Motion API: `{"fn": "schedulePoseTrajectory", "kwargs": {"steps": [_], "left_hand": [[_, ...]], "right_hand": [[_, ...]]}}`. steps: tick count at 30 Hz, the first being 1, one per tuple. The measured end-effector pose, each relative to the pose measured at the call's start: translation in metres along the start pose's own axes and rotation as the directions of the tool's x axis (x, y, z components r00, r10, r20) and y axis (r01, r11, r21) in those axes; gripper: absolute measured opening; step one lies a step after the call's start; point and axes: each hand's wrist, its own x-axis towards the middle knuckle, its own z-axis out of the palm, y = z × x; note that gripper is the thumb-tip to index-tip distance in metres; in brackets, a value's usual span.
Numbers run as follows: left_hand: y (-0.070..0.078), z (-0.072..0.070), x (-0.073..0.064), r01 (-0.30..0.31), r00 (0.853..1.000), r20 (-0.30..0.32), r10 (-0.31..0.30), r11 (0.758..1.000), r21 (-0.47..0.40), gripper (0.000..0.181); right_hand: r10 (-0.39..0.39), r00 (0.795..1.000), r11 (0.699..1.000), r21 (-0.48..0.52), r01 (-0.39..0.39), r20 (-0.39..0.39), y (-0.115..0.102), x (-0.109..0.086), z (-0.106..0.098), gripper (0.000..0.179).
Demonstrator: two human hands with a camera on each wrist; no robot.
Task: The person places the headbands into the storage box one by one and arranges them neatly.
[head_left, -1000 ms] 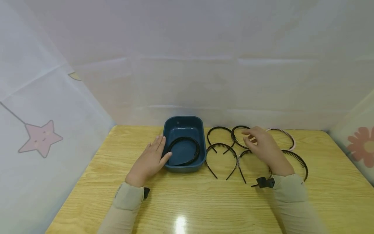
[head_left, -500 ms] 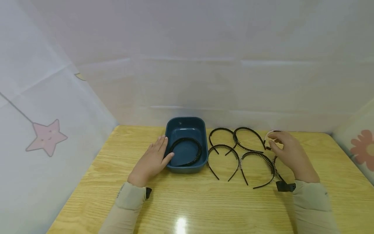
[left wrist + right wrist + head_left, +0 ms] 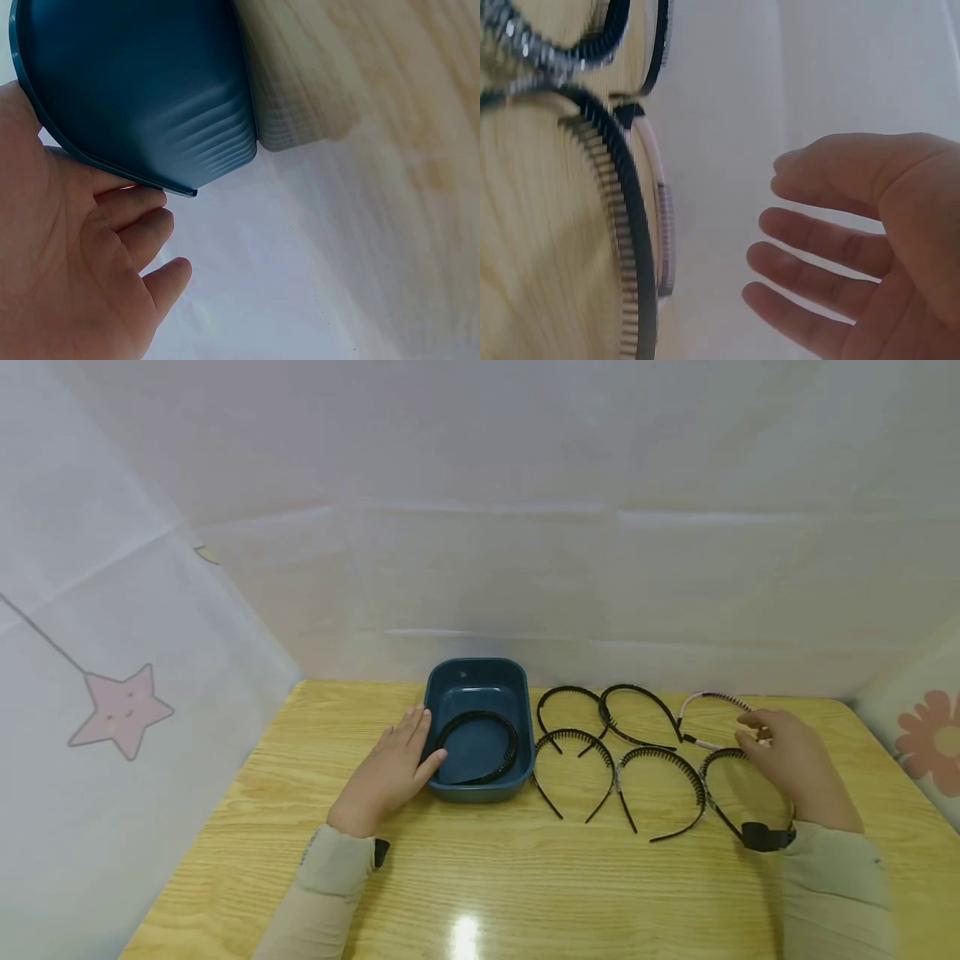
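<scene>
Pink headband (image 3: 712, 694) by far table edge (image 3: 367, 687), your right hand (image 3: 797, 758) above, fingers loose, left hand (image 3: 382, 768) straight-fingered against blue tub (image 3: 480, 794), black headband (image 3: 512, 749) inside

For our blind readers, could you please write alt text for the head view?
A right hand hovers near the rightmost of six headbands on a wooden table; a left hand touches a blue bin holding at least one more headband.
</scene>
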Motion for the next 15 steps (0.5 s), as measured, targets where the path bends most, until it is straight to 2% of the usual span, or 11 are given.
{"fn": "schedulePoseTrajectory", "kwargs": {"steps": [6,12,15], "left_hand": [[0.000,0.000,0.002,-0.001,1.000,0.007,0.001,1.000,-0.004,0.075],[-0.001,-0.001,0.002,-0.001,1.000,-0.002,0.001,1.000,0.005,0.075],[-0.001,-0.001,0.001,-0.002,1.000,0.000,0.002,1.000,0.005,0.075]], "right_hand": [[0.071,0.997,0.997,-0.003,-0.071,0.009,0.021,-0.008,-0.007,0.038],[0.124,0.992,0.992,-0.004,-0.124,0.033,0.030,-0.014,-0.011,0.040],[0.175,0.982,0.985,-0.008,-0.175,0.070,0.034,-0.016,-0.013,0.042]]}}
